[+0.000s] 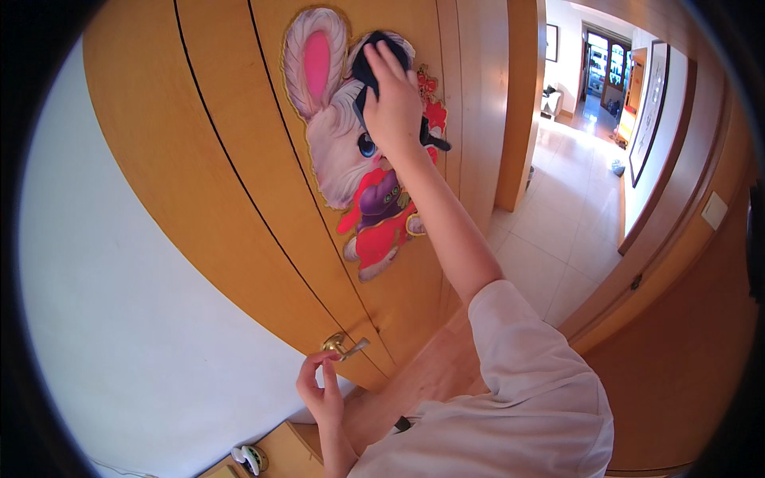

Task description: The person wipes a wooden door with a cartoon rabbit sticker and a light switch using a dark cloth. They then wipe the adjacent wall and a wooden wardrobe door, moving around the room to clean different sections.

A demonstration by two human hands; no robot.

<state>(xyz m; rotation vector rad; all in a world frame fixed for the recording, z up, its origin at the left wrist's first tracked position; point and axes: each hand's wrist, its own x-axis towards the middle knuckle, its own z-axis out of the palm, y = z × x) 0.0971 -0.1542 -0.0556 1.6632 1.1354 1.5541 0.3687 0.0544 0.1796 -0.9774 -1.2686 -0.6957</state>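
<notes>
High on the wooden door (215, 151), my right hand (390, 107) presses a dark cloth (372, 68) against a rabbit picture (328, 151). The cloth lies under my fingers and partly covers the rabbit's second ear. The cut-out has white fur, a pink inner ear, a blue eye and red and purple parts lower down; my hand and forearm hide some of its right side. My left hand (320, 390) is low, its fingers loosely curved and the thumb apart. Its fingertips overlap the brass door handle (344, 345); whether they touch it I cannot tell.
A white wall (151, 319) is on the left. At the lower left, a small white and dark object (251, 460) rests by a wooden surface (291, 454). To the right, a doorway leads to a tiled hallway (558, 215). A light switch (714, 209) is mounted at the far right.
</notes>
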